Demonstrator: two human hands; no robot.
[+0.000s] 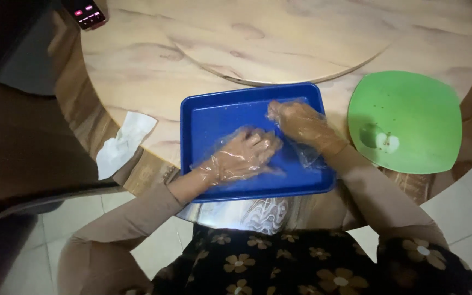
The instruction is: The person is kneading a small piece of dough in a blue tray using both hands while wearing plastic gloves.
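A blue rectangular tray [203, 112] lies on a round wooden table at its near edge. Both my hands are inside it, each covered by a loose clear plastic glove. My left hand [241, 155] rests palm down on the tray's middle, fingers together and slightly curled. My right hand [300, 124] lies over the tray's right part, knuckles up, fingers bent toward the left hand. The fingertips of the two hands are close together; whether anything lies under them is hidden by the gloves.
A green plate [411, 114] with a small apple piece [381, 139] sits right of the tray. A crumpled white tissue [124, 142] lies at the table's left edge. A raised round wooden turntable [279, 38] fills the table's middle. A dark device [86, 13] sits far left.
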